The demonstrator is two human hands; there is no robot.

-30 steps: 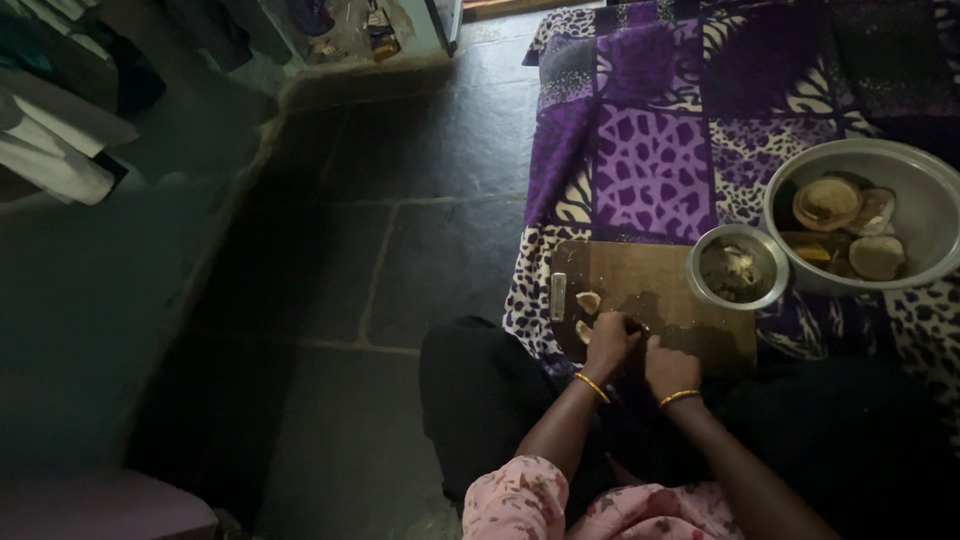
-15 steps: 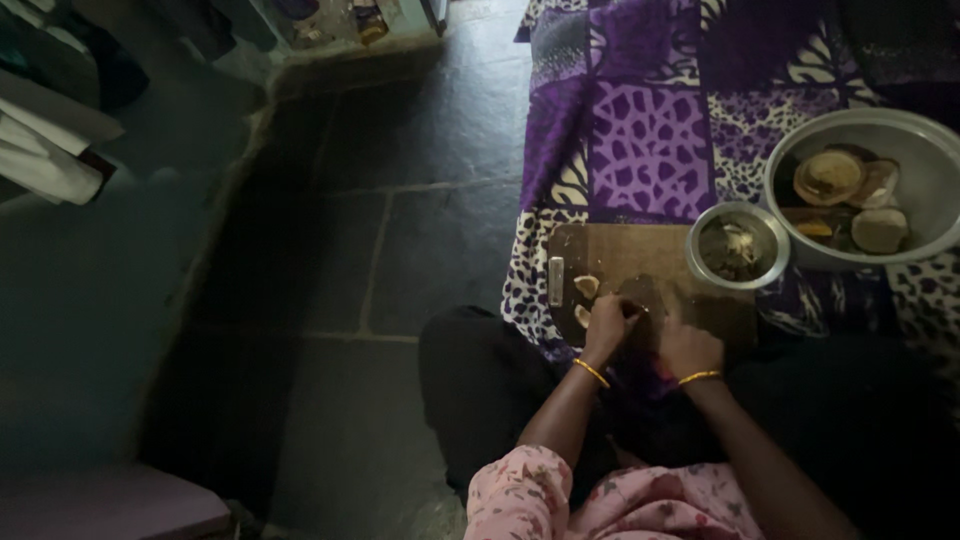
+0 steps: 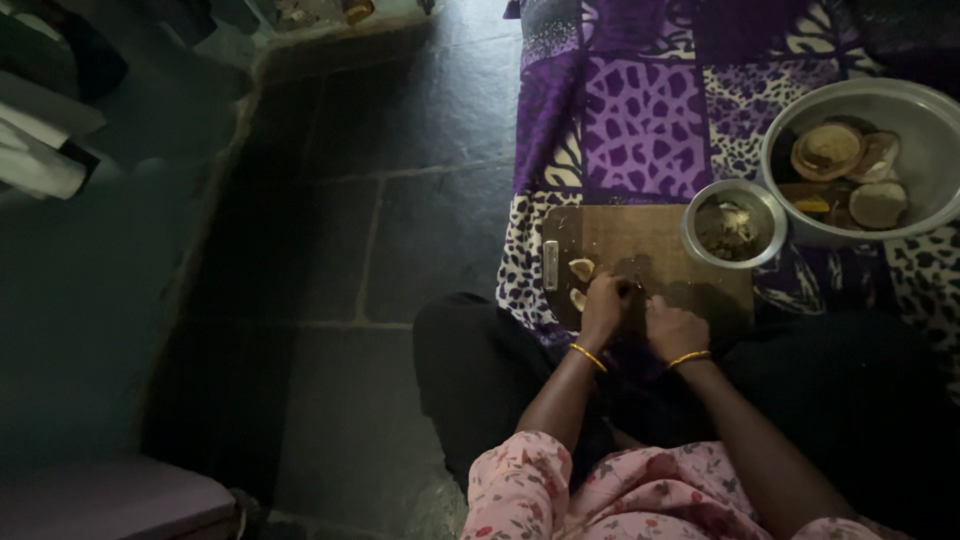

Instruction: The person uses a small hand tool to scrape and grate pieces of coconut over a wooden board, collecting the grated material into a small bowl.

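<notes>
Both hands worked close together on the board; the left hand curled, fingers down, beside two pale slices; the right hand was closed, its contents too dark to tell; a small bowl stood just beyond.

Purple, black and white animal-print patchwork cloth; brown wooden cutting board; silver-grey metal small bowl and large bowl; gold bangles; pink floral sleeves; dark grey stone floor.
</notes>
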